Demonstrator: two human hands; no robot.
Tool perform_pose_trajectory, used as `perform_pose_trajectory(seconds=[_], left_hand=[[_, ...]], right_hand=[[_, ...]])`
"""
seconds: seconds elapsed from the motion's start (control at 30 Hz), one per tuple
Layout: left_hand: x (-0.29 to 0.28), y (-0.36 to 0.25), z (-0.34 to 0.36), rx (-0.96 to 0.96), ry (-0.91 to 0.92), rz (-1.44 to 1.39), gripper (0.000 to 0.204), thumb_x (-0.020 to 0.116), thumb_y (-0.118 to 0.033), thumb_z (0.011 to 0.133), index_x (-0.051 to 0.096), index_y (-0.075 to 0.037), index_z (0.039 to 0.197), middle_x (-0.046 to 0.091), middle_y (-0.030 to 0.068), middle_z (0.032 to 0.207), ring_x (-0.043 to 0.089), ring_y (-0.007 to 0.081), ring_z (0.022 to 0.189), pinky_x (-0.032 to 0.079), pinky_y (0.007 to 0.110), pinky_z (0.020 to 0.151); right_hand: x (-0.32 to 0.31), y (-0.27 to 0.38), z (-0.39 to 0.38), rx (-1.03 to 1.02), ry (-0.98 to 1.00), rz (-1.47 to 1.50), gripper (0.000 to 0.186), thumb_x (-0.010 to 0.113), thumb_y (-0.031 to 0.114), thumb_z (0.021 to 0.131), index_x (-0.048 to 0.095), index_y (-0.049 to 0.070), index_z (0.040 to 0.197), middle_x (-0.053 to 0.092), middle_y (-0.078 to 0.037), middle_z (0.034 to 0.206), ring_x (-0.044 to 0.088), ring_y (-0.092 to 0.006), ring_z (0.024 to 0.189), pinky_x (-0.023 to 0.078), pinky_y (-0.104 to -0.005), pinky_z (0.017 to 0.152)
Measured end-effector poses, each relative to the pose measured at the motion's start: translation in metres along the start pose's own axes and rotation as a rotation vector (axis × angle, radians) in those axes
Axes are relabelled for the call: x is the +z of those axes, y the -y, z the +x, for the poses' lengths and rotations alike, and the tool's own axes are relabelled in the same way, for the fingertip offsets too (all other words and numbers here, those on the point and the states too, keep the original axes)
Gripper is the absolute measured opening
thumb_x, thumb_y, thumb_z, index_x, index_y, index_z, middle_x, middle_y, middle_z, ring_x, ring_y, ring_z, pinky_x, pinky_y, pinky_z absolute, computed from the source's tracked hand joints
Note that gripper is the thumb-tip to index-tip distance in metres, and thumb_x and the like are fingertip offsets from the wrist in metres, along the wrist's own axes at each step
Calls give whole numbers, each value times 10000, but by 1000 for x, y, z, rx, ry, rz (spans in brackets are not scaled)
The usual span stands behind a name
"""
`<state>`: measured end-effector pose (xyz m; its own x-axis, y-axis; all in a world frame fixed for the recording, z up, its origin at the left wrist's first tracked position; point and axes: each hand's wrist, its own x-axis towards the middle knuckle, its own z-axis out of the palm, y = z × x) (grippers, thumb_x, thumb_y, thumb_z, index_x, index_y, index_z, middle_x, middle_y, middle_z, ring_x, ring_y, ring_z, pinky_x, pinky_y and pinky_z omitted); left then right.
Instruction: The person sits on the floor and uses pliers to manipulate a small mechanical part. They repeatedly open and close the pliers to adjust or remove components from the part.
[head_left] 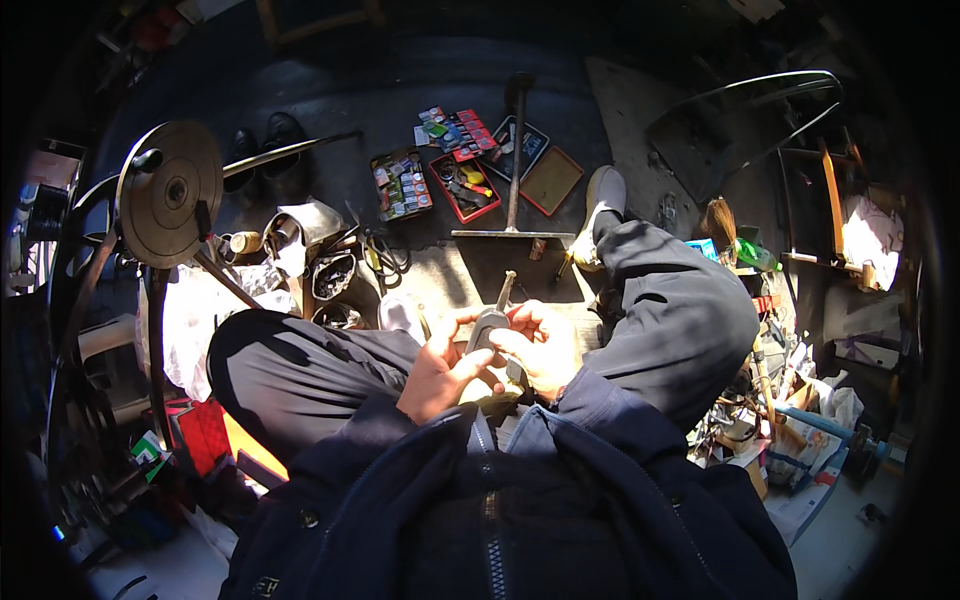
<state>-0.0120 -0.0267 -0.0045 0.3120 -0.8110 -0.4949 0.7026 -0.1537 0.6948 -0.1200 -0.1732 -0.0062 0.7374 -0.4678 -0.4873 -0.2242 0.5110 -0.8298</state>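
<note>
My left hand [447,375] and my right hand [541,350] meet in front of my body, between my bent knees, in bright sunlight. Held between them is a small grey rounded thing [487,328] with a narrow shaft standing up from it, like a key with a thick head. The fingers of both hands are closed around its lower part, and the thumbs lie close to it. A small dark piece [516,372] shows just under my right hand's fingers; I cannot tell whether it is attached. Glare washes out some detail.
A T-shaped metal stand [513,190] lies beyond my hands. Near it are a red tray [467,215] with small tools, a box of small packets [400,185], blister cards [470,135] and a brown tray [552,182]. A large machine wheel [170,194] stands at left. Clutter lies on both sides.
</note>
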Motion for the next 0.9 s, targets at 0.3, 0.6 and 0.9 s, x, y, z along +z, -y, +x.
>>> perform_pose_trajectory(seconds=[0.3, 0.6, 0.9], left_hand=[[-2, 0, 1, 71, -112, 115, 256, 581, 27, 996, 570, 27, 1252, 720, 120, 1087, 688, 157, 951, 540, 279, 857], [-12, 18, 6, 207, -254, 138, 234, 574, 85, 961, 560, 28, 1187, 716, 124, 1140, 683, 168, 1029, 537, 292, 922], [-9, 14, 9, 150, -181, 69, 197, 545, 32, 1009, 524, -6, 1201, 694, 105, 1066, 695, 166, 868, 599, 320, 778]], right_hand=[[5, 25, -14, -276, 89, -567, 266, 802, -15, 806, 652, -19, 1026, 723, -110, 914, 729, -175, 856, 586, -311, 753], [15, 4, -13, -147, -25, -450, 302, 841, -1, 764, 669, -7, 1011, 713, -125, 942, 725, -224, 890, 572, -343, 787], [9, 13, -15, -145, -62, -749, 213, 791, 39, 802, 690, 5, 986, 733, -130, 918, 729, -217, 858, 579, -348, 799]])
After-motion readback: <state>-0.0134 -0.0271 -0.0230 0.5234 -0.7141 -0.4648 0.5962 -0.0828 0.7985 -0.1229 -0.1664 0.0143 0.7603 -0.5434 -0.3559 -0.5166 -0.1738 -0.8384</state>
